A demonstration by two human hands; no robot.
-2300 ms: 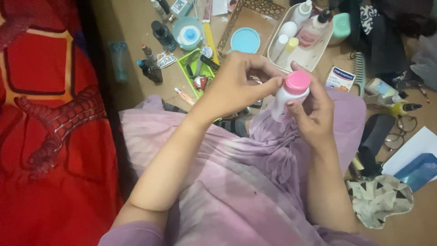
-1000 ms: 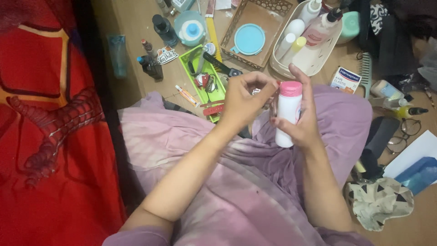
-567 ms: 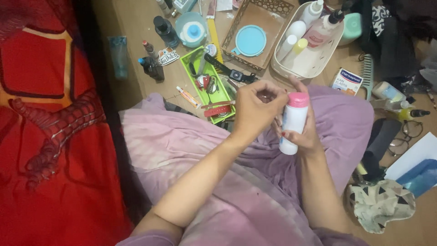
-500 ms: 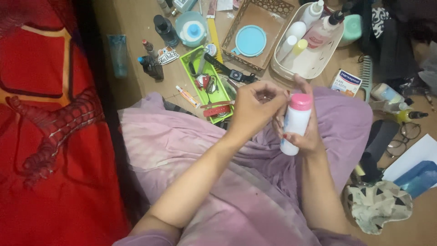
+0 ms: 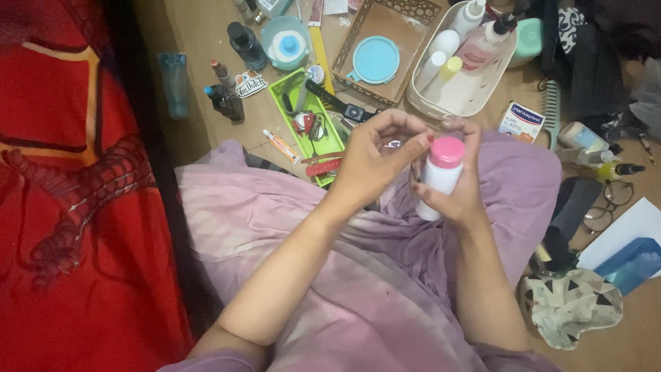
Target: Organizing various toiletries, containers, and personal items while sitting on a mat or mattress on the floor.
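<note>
My right hand grips a small white bottle with a pink cap, held upright above my lap in purple cloth. My left hand is just left of the cap, its thumb and fingers pinched together close to the pink top. Whether a small item sits between those fingertips cannot be made out.
On the wooden floor ahead lie a green tray of small items, a brown basket with a blue lid, a white basket of bottles, a dark bottle, glasses and a patterned pouch. Red fabric fills the left.
Both hands and the bottle shifted slightly right and down. The left hand came off the bottle's cap and now hovers pinched beside it.
</note>
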